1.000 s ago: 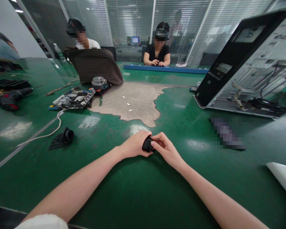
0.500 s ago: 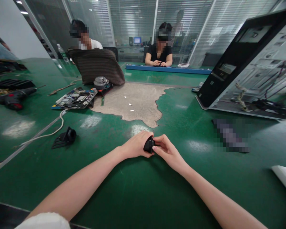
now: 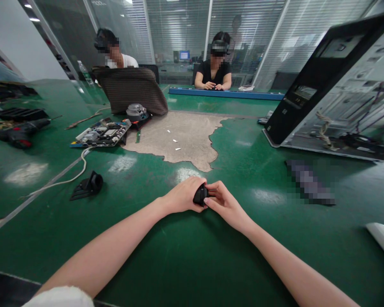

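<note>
Both hands meet just above the green table [image 3: 185,251], around a small black plastic part [image 3: 200,195]. My left hand [image 3: 184,194] wraps round its left side, with the thumb beneath and the fingers over the far side. With thumb and fingertips, my right hand [image 3: 225,200] pinches its right edge. What kind of part it is, I cannot make out, as the fingers cover much of it. A black part with a round collar on a flat base [image 3: 88,185] lies on the table, left of my hands.
An open computer case [image 3: 307,81] stands at the right, a dark blurred flat object [image 3: 309,182] before it. On the left are a circuit board [image 3: 102,132], a white cable [image 3: 82,164] and a power drill [image 3: 21,133]. Two people sit across the table near a chair back [image 3: 131,89].
Hardly anything differs. My right thumb and fingertips have shifted slightly on the black part, while my left hand keeps its hold.
</note>
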The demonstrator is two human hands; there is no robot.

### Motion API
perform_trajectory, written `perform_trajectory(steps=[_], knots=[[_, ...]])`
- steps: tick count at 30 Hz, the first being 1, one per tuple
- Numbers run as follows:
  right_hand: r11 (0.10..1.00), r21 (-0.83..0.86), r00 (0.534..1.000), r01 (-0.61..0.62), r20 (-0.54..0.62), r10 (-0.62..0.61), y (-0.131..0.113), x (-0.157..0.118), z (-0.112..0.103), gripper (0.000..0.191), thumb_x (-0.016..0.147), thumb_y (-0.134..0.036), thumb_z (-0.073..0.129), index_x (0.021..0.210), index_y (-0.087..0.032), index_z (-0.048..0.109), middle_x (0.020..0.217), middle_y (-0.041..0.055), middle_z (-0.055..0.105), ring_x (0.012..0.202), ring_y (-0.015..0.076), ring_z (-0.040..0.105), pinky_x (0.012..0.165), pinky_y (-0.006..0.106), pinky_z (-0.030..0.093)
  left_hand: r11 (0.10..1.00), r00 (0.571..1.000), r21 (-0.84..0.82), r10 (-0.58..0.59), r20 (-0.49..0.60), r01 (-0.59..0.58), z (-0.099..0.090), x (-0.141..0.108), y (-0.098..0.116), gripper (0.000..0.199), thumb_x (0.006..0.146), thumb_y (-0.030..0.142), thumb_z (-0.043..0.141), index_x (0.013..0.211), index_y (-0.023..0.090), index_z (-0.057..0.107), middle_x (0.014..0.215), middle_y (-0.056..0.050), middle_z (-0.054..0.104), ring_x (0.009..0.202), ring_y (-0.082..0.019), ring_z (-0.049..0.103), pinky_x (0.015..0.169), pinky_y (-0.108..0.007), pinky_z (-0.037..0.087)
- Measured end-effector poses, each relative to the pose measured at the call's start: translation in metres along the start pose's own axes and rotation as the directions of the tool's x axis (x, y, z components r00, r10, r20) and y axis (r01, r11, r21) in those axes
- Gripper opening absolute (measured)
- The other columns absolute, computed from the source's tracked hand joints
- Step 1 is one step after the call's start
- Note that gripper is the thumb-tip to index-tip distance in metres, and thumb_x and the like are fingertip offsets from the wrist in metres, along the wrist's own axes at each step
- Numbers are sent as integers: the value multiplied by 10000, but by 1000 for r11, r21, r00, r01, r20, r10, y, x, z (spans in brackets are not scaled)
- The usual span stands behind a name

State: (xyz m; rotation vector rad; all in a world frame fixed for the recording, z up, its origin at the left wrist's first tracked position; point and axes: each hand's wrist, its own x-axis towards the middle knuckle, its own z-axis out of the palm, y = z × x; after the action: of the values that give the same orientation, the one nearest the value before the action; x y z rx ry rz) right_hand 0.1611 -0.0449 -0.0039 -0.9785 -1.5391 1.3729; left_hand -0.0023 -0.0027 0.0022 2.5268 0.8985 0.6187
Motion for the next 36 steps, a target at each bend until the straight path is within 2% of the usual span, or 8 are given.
perform_trajectory(steps=[5,9,16,21,24,28,32,36], knots=[[1000,26,996,-17,-91,20,0,1,4,141,769,-319,534,840,-220,461,851,2,516,843,139,542,743,291,461,1000,1000,3,18,-4,-18,1,0,-2,430,600,322,637,937,185,407,889,-41,507,849,-214,486,736,-323,407],[998,-34,987,-53,-154,47,5,6,4,175,766,-323,532,877,-211,455,872,10,526,818,140,540,746,301,457,1000,1000,8,21,-4,-21,2,0,-3,435,596,320,639,938,184,407,896,-45,511,849,-217,486,740,-327,408],[1000,-4,1000,-2,4,2,2,-1,-1,212,761,-265,555,939,-226,447,954,19,510,946,155,512,802,304,441,998,999,33,45,-20,-44,3,-1,-3,450,608,294,615,979,168,394,895,-51,508,841,-211,482,740,-319,407],[1000,9,996,17,-83,-16,2,-1,3,140,769,-290,538,870,-223,468,881,3,501,890,145,523,769,291,444,999,999,13,39,-20,-38,2,-1,-2,465,613,309,624,993,177,390,909,-47,507,844,-207,487,739,-315,408],[1000,-13,992,-3,-124,1,5,3,4,164,764,-300,539,890,-224,465,892,8,513,858,145,530,768,304,447,999,999,10,32,-22,-32,3,-1,-3,449,614,319,628,973,180,396,898,-44,509,837,-206,487,732,-314,407],[999,-31,996,-37,-80,35,5,4,2,205,771,-304,525,948,-219,467,925,27,528,867,155,533,775,321,451,999,998,10,44,-33,-44,3,-1,-4,442,600,313,637,948,178,400,888,-41,507,836,-206,482,733,-308,400],[1000,-8,1000,0,3,0,1,-1,-1,215,758,-265,555,951,-232,465,947,19,520,947,160,515,817,314,438,999,999,15,34,-30,-34,2,-1,-2,407,610,296,620,936,181,404,872,-36,503,817,-200,482,716,-303,398],[1000,3,998,9,-56,-9,2,-1,1,162,763,-287,547,900,-232,481,907,7,522,916,154,526,782,297,451,999,999,15,31,-26,-31,1,-1,-1,429,608,306,626,949,182,398,886,-40,502,829,-205,480,720,-306,400]])
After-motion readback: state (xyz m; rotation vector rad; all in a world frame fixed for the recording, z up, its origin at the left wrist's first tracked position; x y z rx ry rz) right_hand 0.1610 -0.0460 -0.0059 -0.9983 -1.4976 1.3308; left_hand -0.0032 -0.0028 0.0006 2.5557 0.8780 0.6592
